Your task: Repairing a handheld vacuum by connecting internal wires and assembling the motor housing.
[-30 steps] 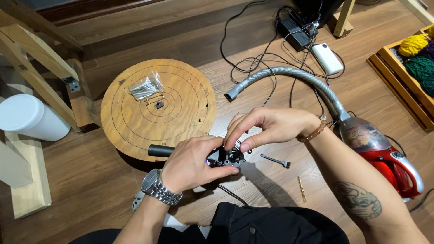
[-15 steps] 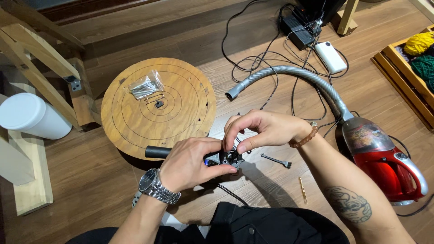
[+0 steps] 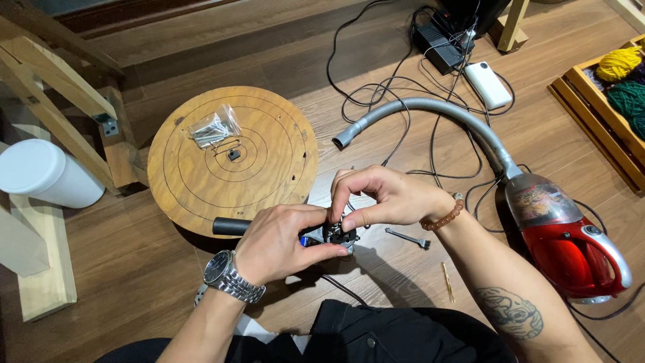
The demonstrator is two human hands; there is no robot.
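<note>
Head camera looks down on a wooden plank floor [image 3: 168, 282]; the left hand [image 3: 279, 245], a steel watch on its wrist, is curled shut around a small black mechanical part [image 3: 334, 234] with a black cylindrical handle [image 3: 230, 226] sticking out leftward past the fist; the right hand [image 3: 386, 197] meets it from above, fingers bent and pinched onto the top of that same part; the part sits just off the near edge of a round wooden disc with ringed grooves [image 3: 232, 158]; a clear bag of metal screws [image 3: 213, 126] lies near the disc's far edge; a small grey spanner [image 3: 407, 237] rests on the floor just right of the hands; a red canister vacuum cleaner [image 3: 568, 245] with grey ribbed hose [image 3: 430, 107] lies further right.
</note>
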